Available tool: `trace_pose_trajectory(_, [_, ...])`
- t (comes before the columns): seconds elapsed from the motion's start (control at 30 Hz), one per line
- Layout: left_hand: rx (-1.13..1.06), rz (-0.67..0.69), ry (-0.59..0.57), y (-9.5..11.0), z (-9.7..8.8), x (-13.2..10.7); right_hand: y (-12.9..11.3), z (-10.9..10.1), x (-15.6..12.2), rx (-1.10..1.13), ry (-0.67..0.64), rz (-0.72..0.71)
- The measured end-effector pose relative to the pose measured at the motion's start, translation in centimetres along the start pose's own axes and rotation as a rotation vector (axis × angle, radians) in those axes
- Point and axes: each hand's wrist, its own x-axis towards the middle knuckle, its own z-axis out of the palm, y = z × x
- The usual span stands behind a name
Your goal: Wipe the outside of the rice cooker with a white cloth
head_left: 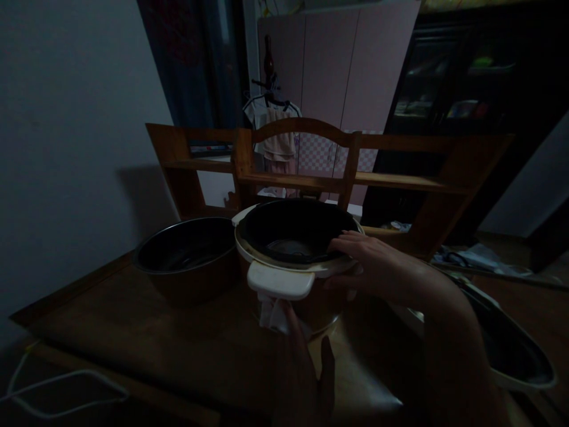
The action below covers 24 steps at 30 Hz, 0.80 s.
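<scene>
A pot-shaped cooker [278,280] with a white rim, a white front handle and a dark inside stands on the wooden table [146,344]. My right hand [371,261] lies on the cooker's right rim, fingers curled over the edge and gripping it. Low in the view, my left hand [304,367] presses a white cloth [273,315] against the cooker's front wall, just under the handle. The room is very dark and the left hand's fingers are mostly hidden behind the cloth.
A dark metal bowl [186,252] sits touching the cooker's left side. A dark, white-rimmed lid-like piece [515,356] lies at the right. A wooden shelf rack [306,178] stands behind. A white cable [66,379] hangs off the table's left front edge.
</scene>
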Motion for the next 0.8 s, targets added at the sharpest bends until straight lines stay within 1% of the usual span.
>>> trace_pose_trajectory(0.07, [-0.039, 0.007, -0.031, -0.5, -0.8, 0.4, -0.1, 0.0, 0.0, 0.003, -0.005, 0.008])
trace_pose_trajectory(0.2, [-0.083, 0.020, 0.003, -1.9, -3.1, 2.1, -0.3, -0.2, 0.1, 0.022, -0.008, -0.001])
trace_pose_trajectory(0.3, [-0.077, 0.018, -0.006, -2.1, -4.3, 2.8, -0.4, -0.3, 0.3, 0.033, -0.033, 0.004])
trace_pose_trajectory(0.37, [-0.067, 0.003, -0.046, -1.7, -4.2, 2.4, -0.3, -0.2, 0.3, 0.033, -0.023, 0.004])
trace_pose_trajectory(0.47, [-0.012, -0.001, -0.080, -0.8, -3.3, 1.1, -0.2, -0.1, 0.2, 0.012, 0.000, -0.003])
trace_pose_trajectory(0.57, [0.140, 0.081, -0.098, -0.2, -2.5, 0.1, 0.1, 0.1, 0.2, -0.006, 0.007, -0.002])
trace_pose_trajectory(0.63, [0.219, 0.135, -0.129, -0.1, -2.3, 0.0, 0.2, 0.1, 0.2, -0.009, -0.001, 0.005])
trace_pose_trajectory(0.7, [0.248, 0.171, -0.164, -0.3, -2.4, 0.1, 0.2, 0.1, 0.3, -0.011, -0.018, 0.009])
trace_pose_trajectory(0.8, [0.251, 0.165, -0.195, -0.8, -2.6, 0.3, 0.0, 0.1, 0.2, -0.024, -0.010, 0.010])
